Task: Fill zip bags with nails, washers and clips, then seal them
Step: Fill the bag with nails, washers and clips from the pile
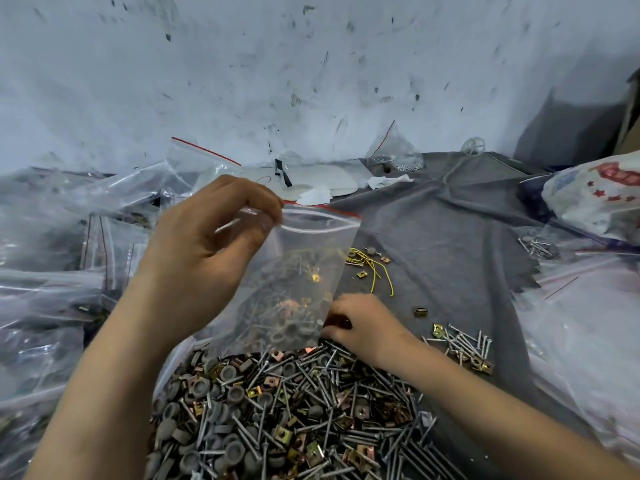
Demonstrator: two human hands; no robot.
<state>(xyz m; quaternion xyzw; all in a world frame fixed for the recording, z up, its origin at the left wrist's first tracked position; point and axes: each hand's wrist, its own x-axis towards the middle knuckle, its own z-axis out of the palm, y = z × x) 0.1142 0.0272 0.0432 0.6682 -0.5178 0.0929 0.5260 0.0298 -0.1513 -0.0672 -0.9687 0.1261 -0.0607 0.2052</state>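
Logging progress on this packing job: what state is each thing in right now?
zip bag, partly filled, hanging, mouth seemingly unsealed.
left hand, pinching the bag's top corner.
right hand, fingers curled down at the pile's edge; grasp unclear.
hardware pile, loose, mixed.

The fingertips of my right hand (pixel 360 323) were hidden by the zip bag (pixel 311 258); the bottom edge cut off the hardware pile (pixel 277 410).
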